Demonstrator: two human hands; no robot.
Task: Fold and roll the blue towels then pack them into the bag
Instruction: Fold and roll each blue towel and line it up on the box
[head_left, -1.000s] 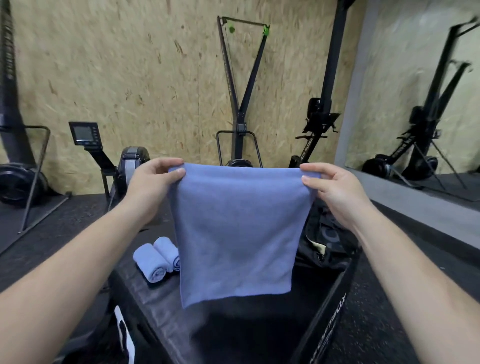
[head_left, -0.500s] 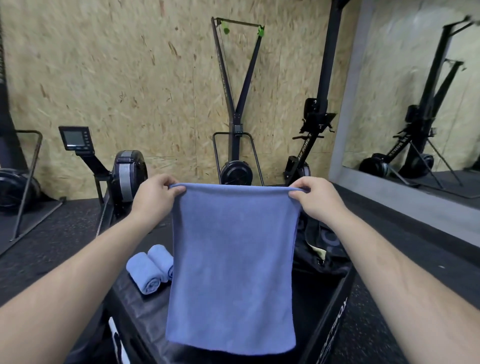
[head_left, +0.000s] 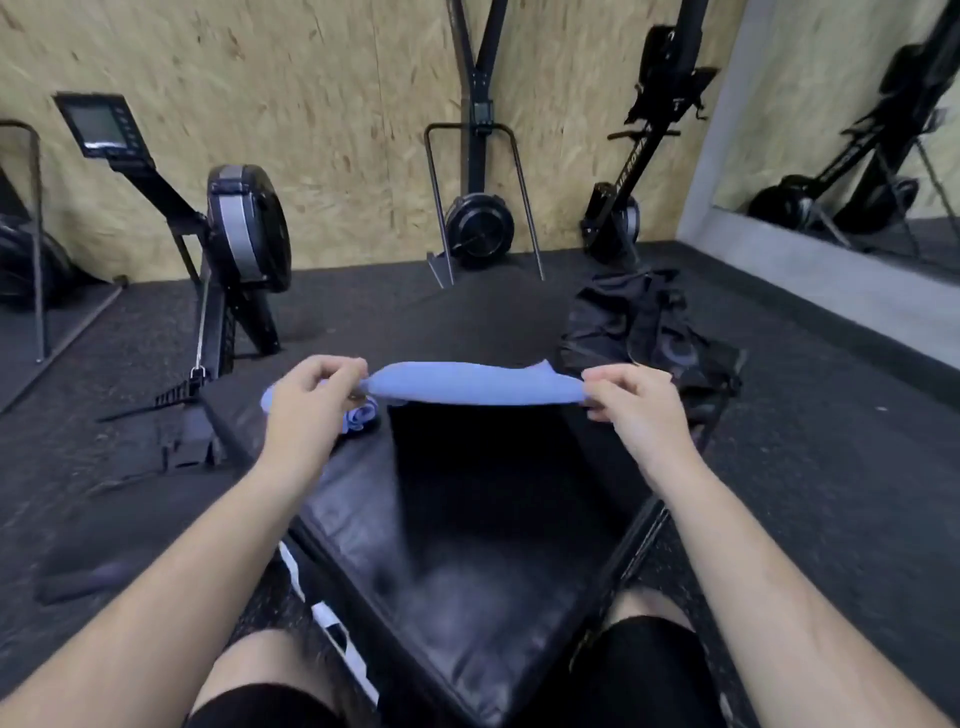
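Above the black padded surface (head_left: 363, 519), I see the blue towel (head_left: 478, 385) stretched out nearly level between both hands. The left hand (head_left: 311, 402) pinches its left end between the thumb and curled fingers (head_left: 332, 371), and the right hand (head_left: 641, 410) pinches the right end the same way. Just behind the left hand, rolled blue towels (head_left: 363, 415) lie on the surface, partly hidden. The black bag (head_left: 649, 322) sits slumped at the far right corner, beyond the right hand. A rowing machine (head_left: 244, 228) stands by the chipboard wall (head_left: 337, 104).
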